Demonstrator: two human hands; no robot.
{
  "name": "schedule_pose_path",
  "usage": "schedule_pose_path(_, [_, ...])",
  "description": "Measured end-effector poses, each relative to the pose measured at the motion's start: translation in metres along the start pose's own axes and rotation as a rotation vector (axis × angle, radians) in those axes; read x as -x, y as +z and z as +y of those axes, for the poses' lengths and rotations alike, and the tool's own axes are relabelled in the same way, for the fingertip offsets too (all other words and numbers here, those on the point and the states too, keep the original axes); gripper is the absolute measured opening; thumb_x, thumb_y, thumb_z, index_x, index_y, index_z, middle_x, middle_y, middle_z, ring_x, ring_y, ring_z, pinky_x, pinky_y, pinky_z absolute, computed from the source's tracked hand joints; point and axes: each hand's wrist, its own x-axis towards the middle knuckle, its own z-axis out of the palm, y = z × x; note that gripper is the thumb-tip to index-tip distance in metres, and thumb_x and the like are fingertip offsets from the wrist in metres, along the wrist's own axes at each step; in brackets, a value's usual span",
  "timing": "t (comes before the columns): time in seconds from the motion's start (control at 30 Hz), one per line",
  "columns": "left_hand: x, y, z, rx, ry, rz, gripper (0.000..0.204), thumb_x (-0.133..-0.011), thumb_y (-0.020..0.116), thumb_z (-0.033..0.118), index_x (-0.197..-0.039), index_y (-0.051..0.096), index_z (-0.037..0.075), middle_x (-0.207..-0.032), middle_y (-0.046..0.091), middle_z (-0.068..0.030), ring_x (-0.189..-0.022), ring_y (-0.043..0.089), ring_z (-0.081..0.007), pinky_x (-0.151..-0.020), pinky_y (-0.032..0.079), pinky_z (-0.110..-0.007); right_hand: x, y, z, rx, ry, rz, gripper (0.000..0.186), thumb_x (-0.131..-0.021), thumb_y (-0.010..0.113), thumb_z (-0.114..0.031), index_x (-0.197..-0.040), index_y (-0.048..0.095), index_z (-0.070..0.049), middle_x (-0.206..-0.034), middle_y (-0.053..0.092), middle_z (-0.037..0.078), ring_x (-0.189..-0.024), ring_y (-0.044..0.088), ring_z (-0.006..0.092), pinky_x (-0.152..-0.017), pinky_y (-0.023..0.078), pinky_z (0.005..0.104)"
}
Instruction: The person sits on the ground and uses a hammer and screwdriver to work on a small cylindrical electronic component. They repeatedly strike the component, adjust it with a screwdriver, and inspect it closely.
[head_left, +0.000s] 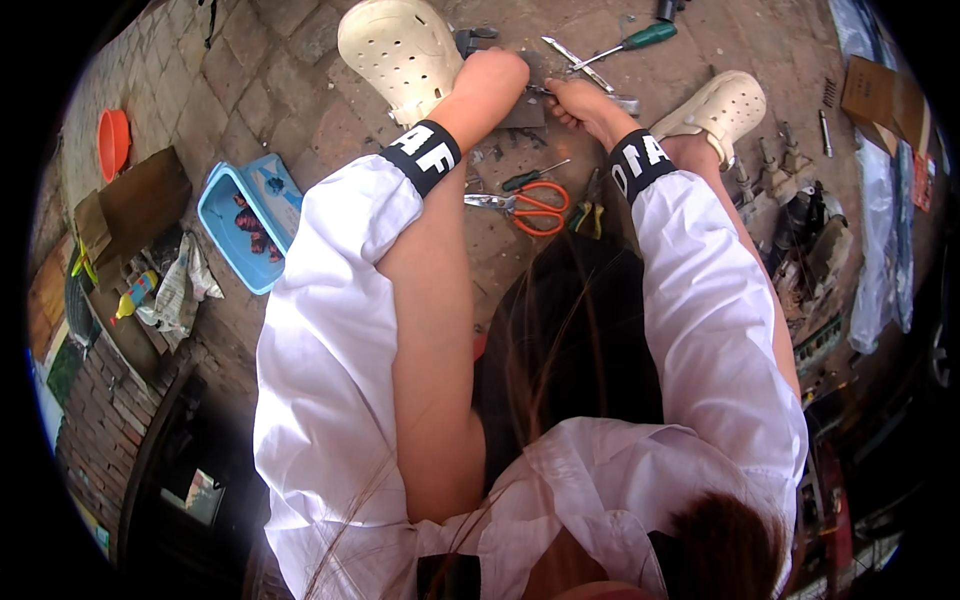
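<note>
Head view: your left hand [497, 82], at top centre, curled with its back up; its fingers are hidden, so you cannot tell whether they are spread, pressed together or gripping. Your right hand [583, 108], facing it, fingers bent and pinching a small dark metal piece [540, 90], which lies in the gap between your two hands. Below that gap, on the ground, a flat grey plate [522, 117]; just beyond your left wrist, a dark grey blocky metal part [476, 40], partly covered. Beyond your right hand, a long slim silver metal tool [565, 50] and a screwdriver with a green handle and steel shaft [650, 36], the two crossing. Nearer you, between your forearms: a small screwdriver with a dark green handle [522, 181], scissors with orange loop handles [541, 211], and pliers with yellow-and-dark handles [588, 217]. On your feet, a cream perforated left clog [392, 50] and a matching cream right clog [735, 100]. Well to your left, a light-blue rectangular plastic basin [213, 215] containing reddish-brown pieces [251, 226], and an orange-red round bowl [113, 145]. Well to your right, a brown cardboard box [872, 98] and clear plastic wrapping [872, 245]. Underfoot, brown paving [245, 120].
</note>
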Motion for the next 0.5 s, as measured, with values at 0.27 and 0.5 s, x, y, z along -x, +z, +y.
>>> schedule_pose_path(0.27, [-0.004, -0.008, 0.008, -0.012, -0.007, -0.082, 0.014, -0.064, 0.073, 0.008, -0.077, 0.071, 0.003, -0.086, 0.068, -0.0133, -0.086, 0.067, -0.0296, -0.074, 0.055, -0.035, 0.009, 0.049, 0.038, -0.58, -0.007, 0.189, 0.043, -0.098, 0.042, -0.038, -0.073, 0.055, -0.006, -0.06, 0.051, 0.001, -0.052, 0.046, 0.0119, -0.046, 0.034, 0.0272])
schedule_pose_path(0.5, [-0.003, -0.001, 0.005, 0.032, 0.009, -0.045, 0.013, -0.064, 0.071, 0.006, -0.077, 0.071, 0.005, -0.086, 0.068, -0.013, -0.085, 0.067, -0.0292, -0.072, 0.055, -0.036, 0.03, 0.054, 0.04, 0.64, -0.423, 0.811, 0.047, -0.095, 0.047, -0.041, -0.075, 0.068, -0.003, -0.073, 0.064, 0.024, -0.07, 0.063, 0.042, -0.063, 0.049, 0.0502])
